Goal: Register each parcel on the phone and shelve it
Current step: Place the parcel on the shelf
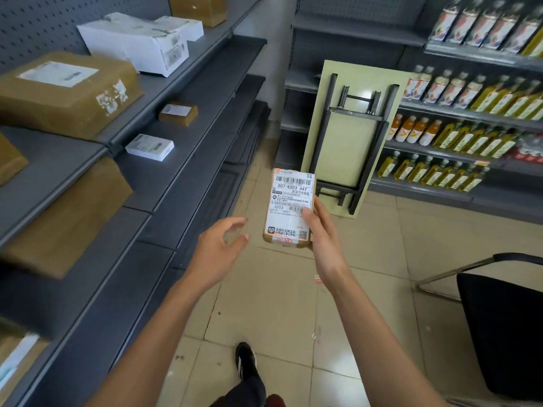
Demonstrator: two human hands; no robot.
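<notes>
My right hand (321, 233) holds a small brown parcel (289, 201) upright, thumb across its white shipping label with barcodes. My left hand (221, 245) hovers just left of the parcel, fingers loosely spread, holding nothing and not touching it. Grey shelves (188, 136) run along the left. No phone is visible.
The left shelves carry several parcels: a large brown box (67, 92), a white box (138, 44), a small brown box (178, 113) and a small white box (150, 146). A folded table (349, 139) leans ahead. Bottle shelves (470, 118) stand right; a black chair (505, 324) is near right.
</notes>
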